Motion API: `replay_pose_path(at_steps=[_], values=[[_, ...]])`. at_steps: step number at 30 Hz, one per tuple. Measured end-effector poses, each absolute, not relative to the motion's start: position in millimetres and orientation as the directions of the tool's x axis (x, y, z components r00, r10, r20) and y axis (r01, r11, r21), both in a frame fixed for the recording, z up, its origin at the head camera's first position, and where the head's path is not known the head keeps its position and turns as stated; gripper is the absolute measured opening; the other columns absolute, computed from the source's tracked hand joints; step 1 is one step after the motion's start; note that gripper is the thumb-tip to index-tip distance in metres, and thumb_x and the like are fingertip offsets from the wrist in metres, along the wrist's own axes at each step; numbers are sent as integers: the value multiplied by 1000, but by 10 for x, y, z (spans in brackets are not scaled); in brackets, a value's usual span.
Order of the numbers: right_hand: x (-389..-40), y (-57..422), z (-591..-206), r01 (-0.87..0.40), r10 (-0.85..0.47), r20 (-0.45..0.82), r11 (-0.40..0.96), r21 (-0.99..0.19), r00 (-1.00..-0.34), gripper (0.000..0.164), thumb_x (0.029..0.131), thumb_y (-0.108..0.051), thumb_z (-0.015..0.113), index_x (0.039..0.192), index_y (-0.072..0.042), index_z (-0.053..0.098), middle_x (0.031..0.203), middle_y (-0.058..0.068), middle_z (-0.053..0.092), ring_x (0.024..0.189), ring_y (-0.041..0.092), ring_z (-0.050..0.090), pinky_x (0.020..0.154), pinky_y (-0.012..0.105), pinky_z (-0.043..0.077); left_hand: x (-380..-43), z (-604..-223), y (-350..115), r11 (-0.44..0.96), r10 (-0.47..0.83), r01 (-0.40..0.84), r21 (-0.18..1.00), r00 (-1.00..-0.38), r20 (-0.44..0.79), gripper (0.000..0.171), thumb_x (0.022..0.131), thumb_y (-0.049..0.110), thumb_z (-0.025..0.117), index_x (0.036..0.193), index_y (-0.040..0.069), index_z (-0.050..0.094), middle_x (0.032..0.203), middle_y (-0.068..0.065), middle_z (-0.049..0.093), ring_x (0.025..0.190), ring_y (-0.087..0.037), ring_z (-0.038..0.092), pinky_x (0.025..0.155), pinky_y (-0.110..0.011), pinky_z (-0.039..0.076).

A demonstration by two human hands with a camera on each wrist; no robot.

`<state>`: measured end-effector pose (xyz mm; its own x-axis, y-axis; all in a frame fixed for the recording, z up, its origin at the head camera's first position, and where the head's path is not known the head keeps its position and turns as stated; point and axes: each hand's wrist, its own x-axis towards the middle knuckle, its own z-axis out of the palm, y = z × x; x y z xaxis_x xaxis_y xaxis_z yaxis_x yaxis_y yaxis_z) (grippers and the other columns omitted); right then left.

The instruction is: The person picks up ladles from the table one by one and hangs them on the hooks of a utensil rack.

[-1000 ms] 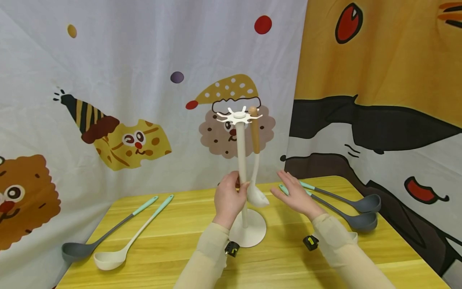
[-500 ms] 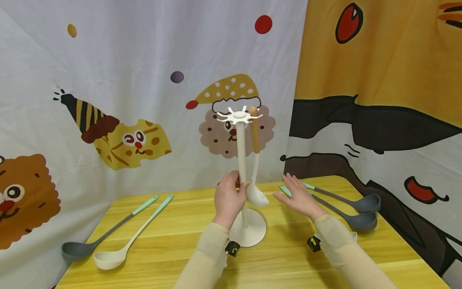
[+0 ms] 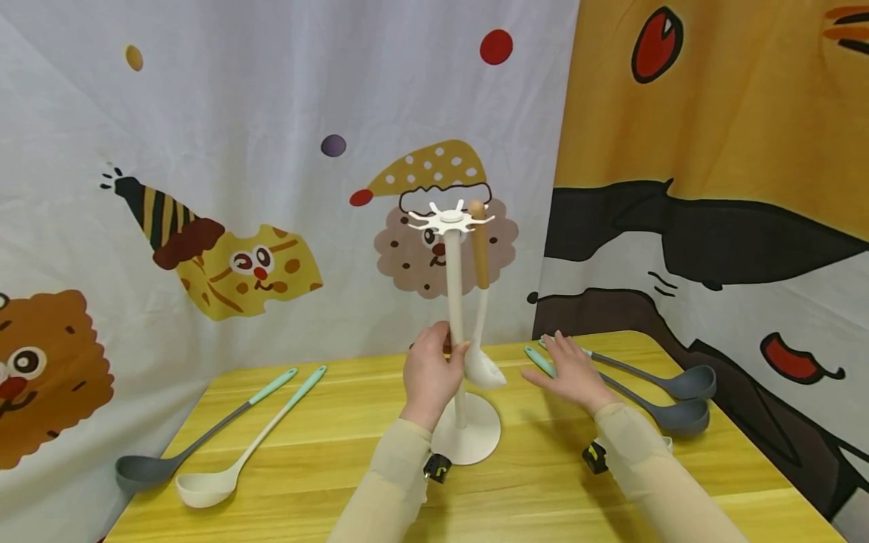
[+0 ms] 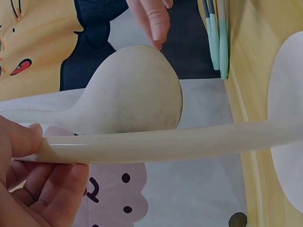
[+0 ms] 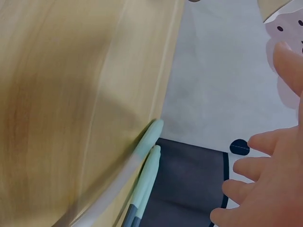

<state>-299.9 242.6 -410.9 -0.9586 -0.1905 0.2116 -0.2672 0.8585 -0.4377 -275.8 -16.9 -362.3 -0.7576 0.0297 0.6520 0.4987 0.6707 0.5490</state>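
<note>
My left hand (image 3: pixel 432 373) grips the pole of a white utensil stand (image 3: pixel 454 283) partway up, with thumb and fingers around it. From the stand's top hangs a white ladle (image 3: pixel 484 369) with a wooden handle, its bowl just right of the pole. The left wrist view shows the ladle bowl (image 4: pixel 135 90) beside the pole (image 4: pixel 156 146). My right hand (image 3: pixel 573 373) hovers to the right, fingers spread, holding nothing. Beneath it lie mint-handled grey ladles (image 3: pixel 679 416). In the right wrist view, the fingers of my right hand (image 5: pixel 270 175) stand apart from the mint handles (image 5: pixel 150 177).
A grey ladle (image 3: pixel 145 473) and a cream ladle (image 3: pixel 209 489), both mint-handled, lie on the left of the wooden table (image 3: pixel 326 452). Another pale utensil (image 3: pixel 667 443) is mostly hidden behind my right sleeve. A printed curtain (image 3: pixel 271 113) hangs behind the table.
My right hand has drifted right and slightly down, away from the hanging ladle and over the mint handles. The left hand, stand and hanging ladle stay in place.
</note>
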Motion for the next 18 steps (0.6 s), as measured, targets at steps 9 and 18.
replay_pose_path(at_steps=[9,18], values=[[-3032,2477,-4172,-247,-189,188,899,-363,-964,91,88,-48,71,147,11,35,150,38,26,137,58,23,105,75,16,-2751,-3618,-164,668,31,499,552,-759,650,16,90,20,76,96,10,65,82,-2,61,74,-18,61,63,-29,54],[-3038,2523,-4206,-196,-166,116,924,-329,-979,98,84,-54,72,146,11,36,148,38,31,135,57,28,107,70,21,-2750,-3617,-166,665,35,512,543,-748,663,17,89,19,76,96,9,65,82,-3,61,74,-19,62,62,-30,54]])
